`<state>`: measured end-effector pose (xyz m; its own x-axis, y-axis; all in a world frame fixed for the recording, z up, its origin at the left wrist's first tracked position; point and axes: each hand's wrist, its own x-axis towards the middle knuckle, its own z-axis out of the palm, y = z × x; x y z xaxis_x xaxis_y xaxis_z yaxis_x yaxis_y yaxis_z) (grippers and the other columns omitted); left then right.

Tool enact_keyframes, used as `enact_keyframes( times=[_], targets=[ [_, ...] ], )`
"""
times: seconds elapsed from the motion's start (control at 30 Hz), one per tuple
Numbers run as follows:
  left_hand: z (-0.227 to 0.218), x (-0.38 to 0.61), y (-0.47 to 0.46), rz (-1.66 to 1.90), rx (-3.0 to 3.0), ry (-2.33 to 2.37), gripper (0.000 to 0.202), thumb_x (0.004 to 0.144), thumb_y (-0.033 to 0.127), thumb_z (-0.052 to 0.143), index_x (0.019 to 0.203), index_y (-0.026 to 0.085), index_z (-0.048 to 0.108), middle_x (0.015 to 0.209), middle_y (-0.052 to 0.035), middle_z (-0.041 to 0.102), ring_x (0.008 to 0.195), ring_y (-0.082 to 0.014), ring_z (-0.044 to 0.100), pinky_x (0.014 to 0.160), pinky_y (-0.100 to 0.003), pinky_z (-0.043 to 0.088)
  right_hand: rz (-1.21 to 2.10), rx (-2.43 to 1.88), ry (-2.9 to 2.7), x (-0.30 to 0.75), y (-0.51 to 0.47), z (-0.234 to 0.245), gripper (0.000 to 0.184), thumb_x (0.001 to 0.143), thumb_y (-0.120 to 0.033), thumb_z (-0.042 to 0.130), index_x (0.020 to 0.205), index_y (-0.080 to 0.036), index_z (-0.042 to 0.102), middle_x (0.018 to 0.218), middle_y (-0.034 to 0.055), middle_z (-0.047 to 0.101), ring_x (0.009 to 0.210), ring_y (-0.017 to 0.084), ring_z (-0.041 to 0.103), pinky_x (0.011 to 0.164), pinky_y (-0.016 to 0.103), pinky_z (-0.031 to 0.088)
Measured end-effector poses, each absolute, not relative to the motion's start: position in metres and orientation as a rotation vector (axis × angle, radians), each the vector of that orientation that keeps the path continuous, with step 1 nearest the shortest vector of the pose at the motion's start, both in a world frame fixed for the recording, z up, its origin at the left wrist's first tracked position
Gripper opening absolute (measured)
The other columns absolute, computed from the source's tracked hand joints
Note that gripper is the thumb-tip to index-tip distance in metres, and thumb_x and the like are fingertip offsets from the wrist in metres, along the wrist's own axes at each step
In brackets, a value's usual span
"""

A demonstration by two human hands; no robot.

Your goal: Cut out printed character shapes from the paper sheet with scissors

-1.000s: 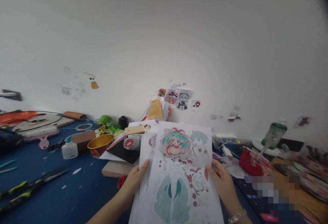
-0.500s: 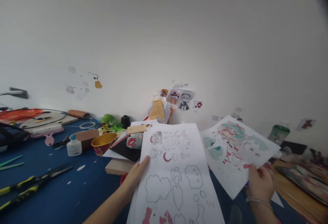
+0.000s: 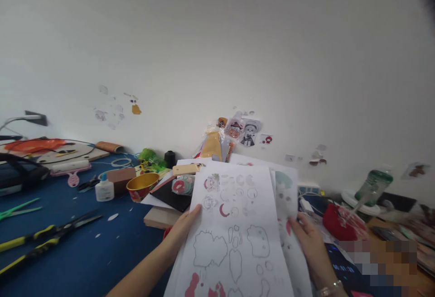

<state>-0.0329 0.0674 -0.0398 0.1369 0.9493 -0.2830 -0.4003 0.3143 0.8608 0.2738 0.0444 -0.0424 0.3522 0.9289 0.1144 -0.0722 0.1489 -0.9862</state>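
Note:
My left hand (image 3: 185,224) grips the left edge of a stack of white paper sheets (image 3: 238,224), its thumb on top. Black outline shapes and small red and grey printed parts cover the top sheet. At the right, my right hand (image 3: 307,233) pinches the right edge of another printed sheet (image 3: 288,211), which has teal and red patches. That sheet lies partly behind the stack, so much of its print is hidden. A bracelet circles my right wrist.
On the blue table lie yellow-and-black scissors (image 3: 50,238), green-handled scissors (image 3: 20,208), a white bottle with a blue cap (image 3: 104,189) and a gold-lined bowl (image 3: 142,186). Beyond my right hand are a phone (image 3: 346,267), a red pouch (image 3: 343,222) and a green bottle (image 3: 374,186).
My right hand has moved left, bringing its sheet from out at the right to behind the stack. My left hand keeps its hold on the stack. The view has shifted slightly.

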Motion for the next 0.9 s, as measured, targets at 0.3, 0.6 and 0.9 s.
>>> enact_keyframes(
  times=[0.3, 0.6, 0.9],
  targets=[
    [-0.063, -0.028, 0.087, 1.298, 0.988, 0.849, 0.043, 0.054, 0.048, 0.075, 0.074, 0.016, 0.055, 0.056, 0.0034, 0.061, 0.049, -0.0128, 0.057, 0.046, -0.021, 0.043, 0.836, -1.394, -0.966, 0.238, 0.035, -0.065, 0.065, 0.069, -0.067, 0.049, 0.104, -0.016, 0.065, 0.117, 0.0119, 0.064, 0.119, 0.033, 0.047, 0.097, 0.044, 0.040],
    [-0.064, -0.023, 0.084, 1.283, 0.818, 0.924, 0.037, 0.059, 0.042, 0.074, 0.080, 0.015, 0.059, 0.068, -0.0030, 0.069, 0.060, -0.0190, 0.064, 0.055, -0.026, 0.049, 0.742, -1.251, -1.157, 0.218, 0.035, -0.069, 0.069, 0.066, -0.039, 0.068, 0.126, -0.020, 0.042, 0.119, 0.0113, 0.062, 0.104, 0.029, 0.060, 0.086, 0.040, 0.049],
    [-0.042, -0.027, 0.059, 0.957, 0.785, 0.963, 0.045, 0.080, 0.048, 0.053, 0.096, 0.007, 0.062, 0.087, -0.0145, 0.073, 0.076, -0.0240, 0.069, 0.065, -0.028, 0.054, 0.758, -1.148, -1.158, 0.227, 0.041, -0.071, 0.049, 0.075, -0.037, 0.062, 0.118, -0.022, 0.046, 0.114, 0.0087, 0.063, 0.103, 0.026, 0.059, 0.089, 0.040, 0.047]
  ],
)
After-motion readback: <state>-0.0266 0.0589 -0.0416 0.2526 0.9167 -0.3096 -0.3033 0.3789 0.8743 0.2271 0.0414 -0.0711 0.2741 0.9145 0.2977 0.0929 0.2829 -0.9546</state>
